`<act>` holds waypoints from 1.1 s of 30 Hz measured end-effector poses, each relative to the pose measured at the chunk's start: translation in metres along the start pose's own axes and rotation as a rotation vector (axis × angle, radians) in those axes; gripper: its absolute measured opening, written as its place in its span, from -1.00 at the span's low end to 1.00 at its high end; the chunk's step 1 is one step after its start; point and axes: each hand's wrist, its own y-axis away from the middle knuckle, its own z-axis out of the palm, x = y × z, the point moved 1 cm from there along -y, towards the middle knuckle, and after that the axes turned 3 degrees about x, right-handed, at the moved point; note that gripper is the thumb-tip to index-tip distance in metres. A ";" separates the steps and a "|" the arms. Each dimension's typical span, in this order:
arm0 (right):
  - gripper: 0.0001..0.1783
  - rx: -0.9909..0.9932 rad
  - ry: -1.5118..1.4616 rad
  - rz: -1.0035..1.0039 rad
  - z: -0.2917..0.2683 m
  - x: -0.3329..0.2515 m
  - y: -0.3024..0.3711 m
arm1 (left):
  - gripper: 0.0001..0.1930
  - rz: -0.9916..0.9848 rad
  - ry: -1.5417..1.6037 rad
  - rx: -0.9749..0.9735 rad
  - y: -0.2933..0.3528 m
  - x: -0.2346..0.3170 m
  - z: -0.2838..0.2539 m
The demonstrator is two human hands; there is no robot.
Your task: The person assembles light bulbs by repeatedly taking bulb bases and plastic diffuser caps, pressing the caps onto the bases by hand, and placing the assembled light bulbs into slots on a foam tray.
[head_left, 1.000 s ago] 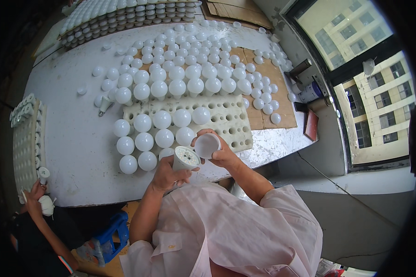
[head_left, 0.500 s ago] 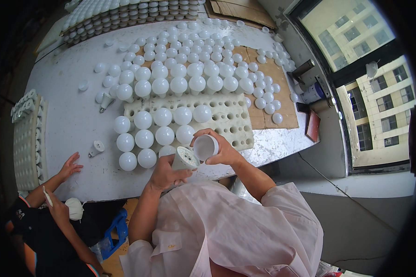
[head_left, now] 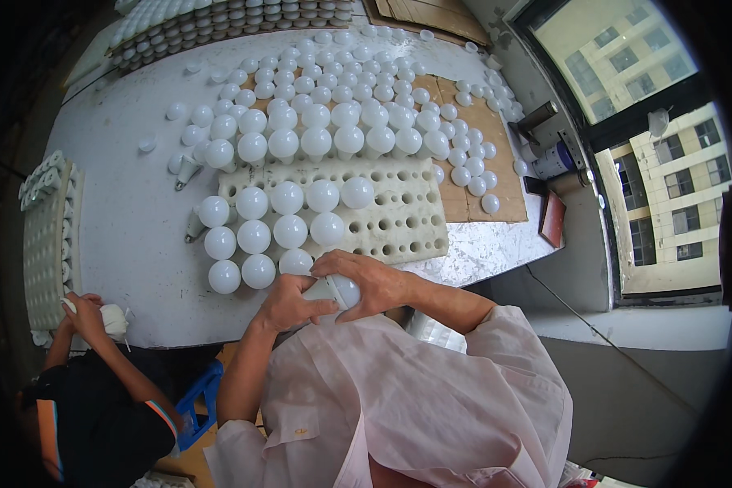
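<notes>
Your white bulb, a round dome over a cone-shaped base (head_left: 325, 289), sits between your two hands, close in front of your pale pink shirt (head_left: 325, 370). Taking the bulb as the clock's centre, with twelve pointing away from you, your left hand (head_left: 289, 302) is at nine and your right hand (head_left: 372, 281) at three. The base faces your left hand and the dome faces your right.

Your left fingers hide the narrow end of the base, and your right hand covers much of the dome, so you cannot tell whether the two parts are fully seated.

Your left hand is closed around the base, its thumb laid along the near side. Your right hand curls over the dome, fingers across the top and thumb underneath.

At ten o'clock, glossy white round bulbs (head_left: 254, 236) stand in rows; your left hand partly blocks the nearest. At one o'clock lies an off-white foam tray with round holes (head_left: 398, 234). Beyond it, at two, white domes rest on a flat brown cardboard sheet (head_left: 504, 175). A person in a black shirt (head_left: 106, 411) is at eight, cut off by the dark rim.
</notes>
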 end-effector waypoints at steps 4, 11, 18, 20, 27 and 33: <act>-0.29 0.219 -0.112 -0.247 0.014 -0.002 -0.004 | -0.67 0.064 0.041 -0.019 0.001 -0.001 0.000; -0.48 0.343 -0.153 -0.340 0.025 -0.003 -0.009 | -0.65 0.058 0.130 -0.040 0.009 0.008 -0.002; -0.36 0.418 -0.142 -0.115 0.026 -0.006 -0.008 | -0.61 -0.173 0.236 -0.155 0.001 -0.014 -0.023; -0.29 0.350 -0.227 0.103 0.036 0.003 0.003 | -0.57 -0.148 0.226 -0.138 -0.001 -0.024 -0.021; -0.29 0.884 0.004 0.450 -0.003 0.042 0.057 | -0.57 0.078 0.050 0.256 0.040 -0.033 -0.076; -0.21 0.873 0.325 0.377 -0.013 0.098 0.033 | -0.62 0.155 0.191 0.946 0.038 -0.071 -0.212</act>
